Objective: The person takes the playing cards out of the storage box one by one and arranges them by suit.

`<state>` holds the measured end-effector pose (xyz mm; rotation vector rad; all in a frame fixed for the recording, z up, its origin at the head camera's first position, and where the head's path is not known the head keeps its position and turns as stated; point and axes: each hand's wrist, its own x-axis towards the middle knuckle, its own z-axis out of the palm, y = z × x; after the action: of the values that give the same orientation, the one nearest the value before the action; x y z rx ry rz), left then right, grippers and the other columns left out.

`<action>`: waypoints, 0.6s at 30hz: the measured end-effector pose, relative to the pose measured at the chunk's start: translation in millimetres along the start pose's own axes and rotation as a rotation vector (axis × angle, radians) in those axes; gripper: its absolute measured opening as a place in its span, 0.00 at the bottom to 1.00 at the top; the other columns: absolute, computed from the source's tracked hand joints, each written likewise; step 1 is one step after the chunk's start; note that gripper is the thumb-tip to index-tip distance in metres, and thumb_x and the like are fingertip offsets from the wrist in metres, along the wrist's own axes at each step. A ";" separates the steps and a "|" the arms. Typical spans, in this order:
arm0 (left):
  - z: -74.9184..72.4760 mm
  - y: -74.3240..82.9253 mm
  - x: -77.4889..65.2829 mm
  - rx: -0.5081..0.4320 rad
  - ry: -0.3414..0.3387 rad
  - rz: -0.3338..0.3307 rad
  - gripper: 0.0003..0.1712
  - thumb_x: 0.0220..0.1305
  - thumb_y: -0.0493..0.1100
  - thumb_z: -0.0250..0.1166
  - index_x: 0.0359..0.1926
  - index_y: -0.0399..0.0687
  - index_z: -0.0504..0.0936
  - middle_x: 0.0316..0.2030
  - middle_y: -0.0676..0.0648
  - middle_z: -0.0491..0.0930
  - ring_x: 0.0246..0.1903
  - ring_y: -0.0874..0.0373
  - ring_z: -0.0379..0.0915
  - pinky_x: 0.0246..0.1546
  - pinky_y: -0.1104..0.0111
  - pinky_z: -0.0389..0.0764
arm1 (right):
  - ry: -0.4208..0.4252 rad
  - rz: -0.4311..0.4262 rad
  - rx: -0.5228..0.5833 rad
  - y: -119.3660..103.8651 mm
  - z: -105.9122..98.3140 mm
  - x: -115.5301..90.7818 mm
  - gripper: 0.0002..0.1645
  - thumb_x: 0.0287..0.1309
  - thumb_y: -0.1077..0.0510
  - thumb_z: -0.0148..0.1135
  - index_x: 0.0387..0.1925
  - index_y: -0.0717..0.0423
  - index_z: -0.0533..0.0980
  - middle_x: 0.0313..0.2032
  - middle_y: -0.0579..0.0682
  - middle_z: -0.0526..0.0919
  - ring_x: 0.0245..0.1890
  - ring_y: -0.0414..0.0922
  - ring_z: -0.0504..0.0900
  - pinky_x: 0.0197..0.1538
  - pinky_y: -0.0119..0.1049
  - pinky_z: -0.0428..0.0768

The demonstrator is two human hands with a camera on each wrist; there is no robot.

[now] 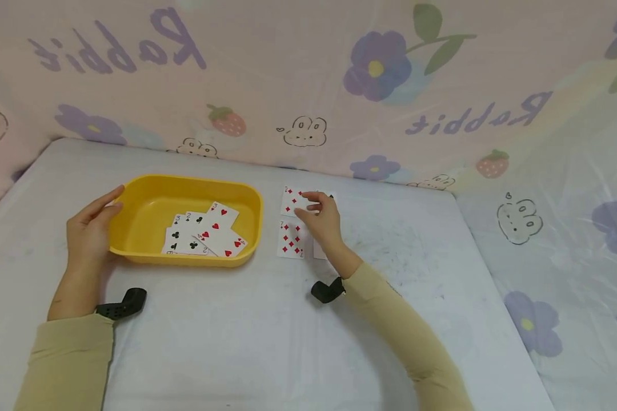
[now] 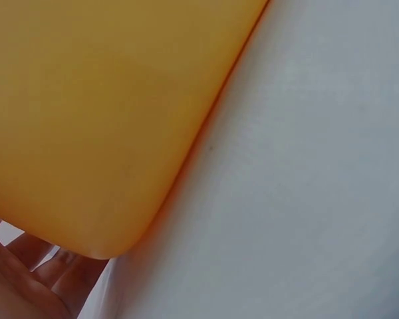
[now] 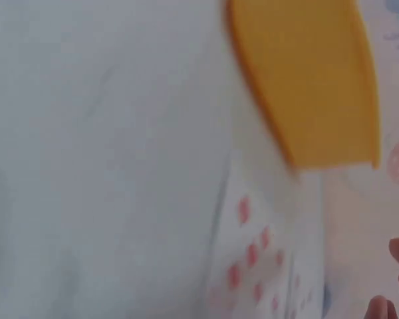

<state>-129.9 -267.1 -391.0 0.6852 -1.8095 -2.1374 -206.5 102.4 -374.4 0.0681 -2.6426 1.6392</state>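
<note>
Pale cloth [image 1: 267, 68] printed with flowers and rabbits is hung behind a white-covered desk [image 1: 211, 331]. Above the cards there, the fingers [image 1: 316, 197] of the right hand [image 1: 326, 222] are held in a loose curve, thumb and forefinger parted by a small gap; whether a card edge is caught between them cannot be told. Such a thumb-and-forefinger shape seems suited to thin, flat things. Beneath and beside them, four cards are set face up in two short rows: the five of diamonds [image 1: 290, 200] behind, the seven of diamonds [image 1: 290, 240] in front, and, to their right, an upper card [image 1: 332, 196] and a lower card [image 1: 319, 251], both partly hidden by the hand and wrist. With gaps left between, each can presumably be lifted singly. Just to their left is placed a yellow tub [image 1: 144, 211], near enough, it seems, for a short reach. Its far end is gripped by the left hand [image 1: 89, 228], thumb and fingers bent at the rim, probably to steady it. Inside, overlapping clubs and hearts [image 1: 191, 237] are heaped loosely towards the right, apparently without order.
</note>
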 end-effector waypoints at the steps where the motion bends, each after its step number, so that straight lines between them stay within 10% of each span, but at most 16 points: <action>1: -0.2 -0.2 0.2 0.002 -0.002 0.000 0.20 0.65 0.47 0.62 0.58 0.60 0.79 0.51 0.70 0.78 0.63 0.71 0.59 0.57 0.89 0.62 | -0.006 -0.009 0.019 -5.5 4.4 0.5 0.24 0.54 0.63 0.66 0.54 0.62 0.76 0.55 0.60 0.74 0.47 0.52 0.76 0.49 0.40 0.77; 18: 0.9 -0.5 -0.3 0.016 -0.005 0.029 0.19 0.66 0.47 0.61 0.58 0.59 0.80 0.49 0.71 0.79 0.62 0.70 0.62 0.56 0.90 0.63 | -0.136 -0.034 0.115 -72.9 71.8 3.9 0.19 0.55 0.64 0.66 0.51 0.58 0.77 0.50 0.54 0.80 0.45 0.46 0.78 0.49 0.28 0.79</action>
<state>-130.0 -266.1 -391.4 0.6535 -1.8295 -2.1106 -206.7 5.6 -340.9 0.2335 -2.6229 1.8369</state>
